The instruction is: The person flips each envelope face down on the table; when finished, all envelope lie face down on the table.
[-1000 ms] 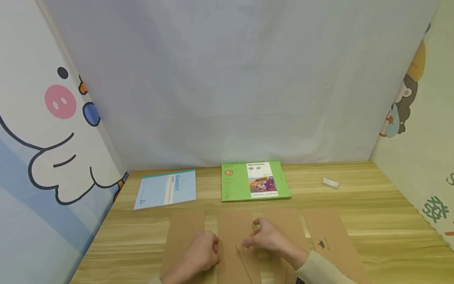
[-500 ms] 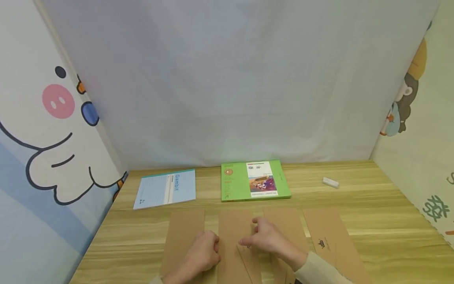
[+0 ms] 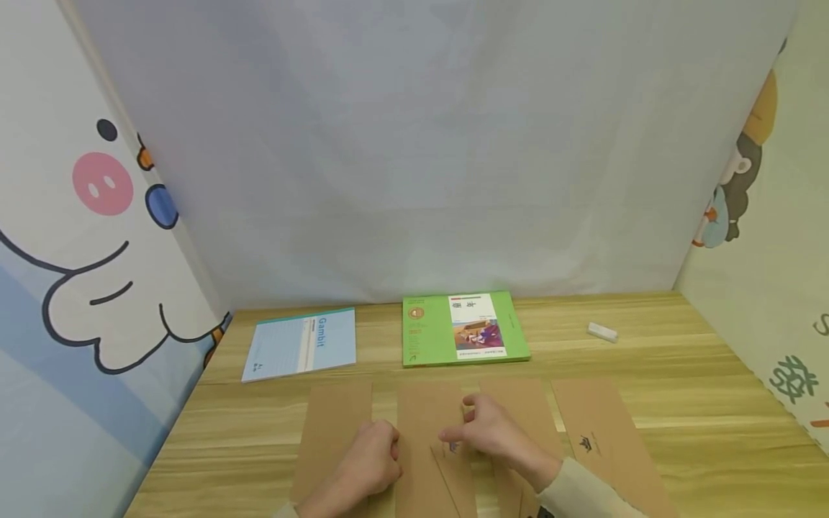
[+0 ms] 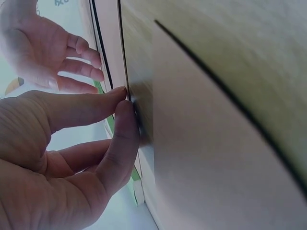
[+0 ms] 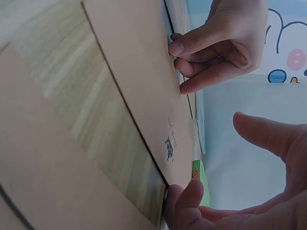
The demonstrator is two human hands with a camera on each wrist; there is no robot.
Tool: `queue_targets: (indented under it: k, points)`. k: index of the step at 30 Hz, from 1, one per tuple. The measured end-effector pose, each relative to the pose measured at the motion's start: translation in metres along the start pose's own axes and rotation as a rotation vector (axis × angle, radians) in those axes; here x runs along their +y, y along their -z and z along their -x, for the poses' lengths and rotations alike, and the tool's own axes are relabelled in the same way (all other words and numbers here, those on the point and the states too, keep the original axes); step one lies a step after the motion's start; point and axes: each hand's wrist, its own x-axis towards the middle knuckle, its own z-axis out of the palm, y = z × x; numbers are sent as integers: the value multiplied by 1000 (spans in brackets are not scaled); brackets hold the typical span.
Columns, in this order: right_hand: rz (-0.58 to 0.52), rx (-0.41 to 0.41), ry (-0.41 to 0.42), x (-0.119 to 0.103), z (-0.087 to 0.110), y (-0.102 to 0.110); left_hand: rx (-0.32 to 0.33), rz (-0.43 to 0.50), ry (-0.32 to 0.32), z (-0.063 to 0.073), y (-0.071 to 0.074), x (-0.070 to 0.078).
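Note:
Several flat brown kraft envelopes lie side by side on the table. In the head view, my left hand [image 3: 370,460] is at the left edge of the second envelope [image 3: 421,414] from the left. In the left wrist view its thumb and index finger pinch that edge. My right hand [image 3: 495,435] is over the same envelope's right side. In the right wrist view its curved fingers touch the near edge, and the thumb [image 5: 261,134] stands apart above. A dark crown print [image 5: 169,149] shows on this envelope. The leftmost envelope [image 3: 335,417] lies partly under my left forearm.
Behind the envelopes lie a light-blue notebook [image 3: 301,345], a green book [image 3: 424,334] and a small white block [image 3: 602,332] like an eraser. Two more envelopes, one [image 3: 521,410] partly under my right arm and one [image 3: 605,424] farther right, share the wooden table [image 3: 693,374].
The right thumb has lifted slightly, and the crown print beneath it has come into sight. My left hand and the envelopes stay in place.

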Motion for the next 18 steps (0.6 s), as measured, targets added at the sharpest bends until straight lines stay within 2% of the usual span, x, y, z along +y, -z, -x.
queue_targets:
  k: [18]
  points:
    - [-65, 15, 39, 4, 0, 2, 25, 23, -8, 2, 1, 3]
